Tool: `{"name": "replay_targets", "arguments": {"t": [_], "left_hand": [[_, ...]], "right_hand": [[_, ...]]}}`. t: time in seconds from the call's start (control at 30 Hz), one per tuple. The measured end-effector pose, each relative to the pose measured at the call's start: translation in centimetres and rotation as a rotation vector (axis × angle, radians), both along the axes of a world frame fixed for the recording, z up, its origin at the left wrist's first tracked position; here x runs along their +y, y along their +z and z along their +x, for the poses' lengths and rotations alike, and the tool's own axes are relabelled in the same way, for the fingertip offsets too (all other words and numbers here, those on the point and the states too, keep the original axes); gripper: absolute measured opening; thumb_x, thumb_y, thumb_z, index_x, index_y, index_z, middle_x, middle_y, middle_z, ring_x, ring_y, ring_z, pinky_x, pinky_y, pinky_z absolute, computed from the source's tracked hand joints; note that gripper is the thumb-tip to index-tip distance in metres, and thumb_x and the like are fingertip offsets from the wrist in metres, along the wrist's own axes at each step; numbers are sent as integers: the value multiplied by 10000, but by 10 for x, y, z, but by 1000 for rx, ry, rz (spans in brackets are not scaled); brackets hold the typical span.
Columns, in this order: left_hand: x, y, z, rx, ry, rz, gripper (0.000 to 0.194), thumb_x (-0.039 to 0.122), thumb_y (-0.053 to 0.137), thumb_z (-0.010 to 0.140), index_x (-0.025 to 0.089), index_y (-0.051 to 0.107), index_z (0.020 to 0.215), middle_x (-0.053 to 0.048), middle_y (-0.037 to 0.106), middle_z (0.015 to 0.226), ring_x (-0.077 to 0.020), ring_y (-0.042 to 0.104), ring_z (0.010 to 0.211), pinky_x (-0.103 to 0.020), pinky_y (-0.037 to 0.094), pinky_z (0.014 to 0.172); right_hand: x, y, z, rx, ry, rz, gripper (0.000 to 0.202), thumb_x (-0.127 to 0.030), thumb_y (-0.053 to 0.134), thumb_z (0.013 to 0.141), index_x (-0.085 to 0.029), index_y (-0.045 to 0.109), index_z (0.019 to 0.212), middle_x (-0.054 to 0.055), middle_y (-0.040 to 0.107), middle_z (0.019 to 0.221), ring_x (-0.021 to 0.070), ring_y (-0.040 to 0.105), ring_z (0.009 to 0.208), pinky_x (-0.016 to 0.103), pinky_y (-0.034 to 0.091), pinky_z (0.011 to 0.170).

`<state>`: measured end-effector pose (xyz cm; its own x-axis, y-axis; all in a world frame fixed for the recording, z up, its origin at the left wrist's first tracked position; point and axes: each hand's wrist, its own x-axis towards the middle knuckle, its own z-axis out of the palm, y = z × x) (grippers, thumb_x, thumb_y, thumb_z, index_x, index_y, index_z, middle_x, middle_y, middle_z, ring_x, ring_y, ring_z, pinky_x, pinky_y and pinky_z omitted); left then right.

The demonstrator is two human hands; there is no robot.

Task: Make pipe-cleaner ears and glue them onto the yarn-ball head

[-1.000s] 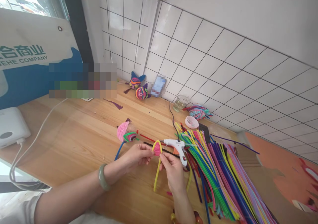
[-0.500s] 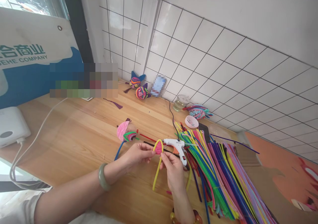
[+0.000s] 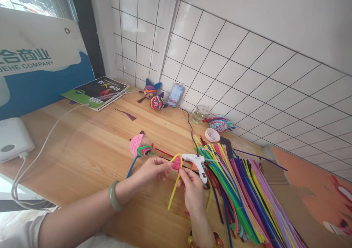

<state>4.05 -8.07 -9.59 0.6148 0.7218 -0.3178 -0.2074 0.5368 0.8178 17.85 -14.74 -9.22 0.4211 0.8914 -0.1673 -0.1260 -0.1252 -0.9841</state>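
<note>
Between my hands is a small pink piece (image 3: 176,163) made of rows of fuzzy stem. A yellow pipe cleaner (image 3: 173,194) arches over its top edge, and its long tail hangs down toward the table. My left hand (image 3: 155,170), with a jade-coloured bangle at the wrist, pinches the yellow stem at the piece's left side. The thumb and fingers of my right hand (image 3: 192,183) grip the lower right corner of the pink piece together with the stem. Just behind them lies a white glue gun (image 3: 195,161) on its side. A half-covered pink ball-shaped craft (image 3: 136,145) sits to the left.
Bundles of coloured pipe cleaners (image 3: 239,193) spread over the table's right side. Farther back stand a pink dish (image 3: 212,135), a glass jar (image 3: 200,114) and finished woven crafts (image 3: 157,102). A magazine (image 3: 96,92) and white charger (image 3: 15,139) are at left.
The pink piece has turned slightly and shifted a little to the right. My left fingertips now sit higher along its left side. My right hand has barely moved.
</note>
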Motion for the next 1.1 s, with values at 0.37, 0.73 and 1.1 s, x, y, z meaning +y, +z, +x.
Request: {"name": "replay_targets", "arguments": {"t": [0.37,0.73,1.1], "left_hand": [[-2,0,2,19,-8,234,318,373,700,635,134,667,842,-21,609,705,-71,473,505,-190,399,493],[-5,6,1,17,55,204,361,450,576,734,103,677,739,-42,608,636,-119,521,562,-232,437,547],[-3,-6,4,-7,7,169,315,413,628,704,110,698,757,-39,627,637,-116,536,573,-222,440,555]], "right_hand": [[0,4,-3,69,-2,-3,214,-328,665,677,-134,670,768,-11,546,569,77,414,439,201,318,425],[-1,-1,-4,13,35,-1,230,-340,634,716,-126,653,799,-36,504,501,87,419,448,210,332,469],[-1,-3,-5,7,31,-6,238,-343,631,723,-124,650,814,-14,555,549,89,430,463,219,342,489]]}}
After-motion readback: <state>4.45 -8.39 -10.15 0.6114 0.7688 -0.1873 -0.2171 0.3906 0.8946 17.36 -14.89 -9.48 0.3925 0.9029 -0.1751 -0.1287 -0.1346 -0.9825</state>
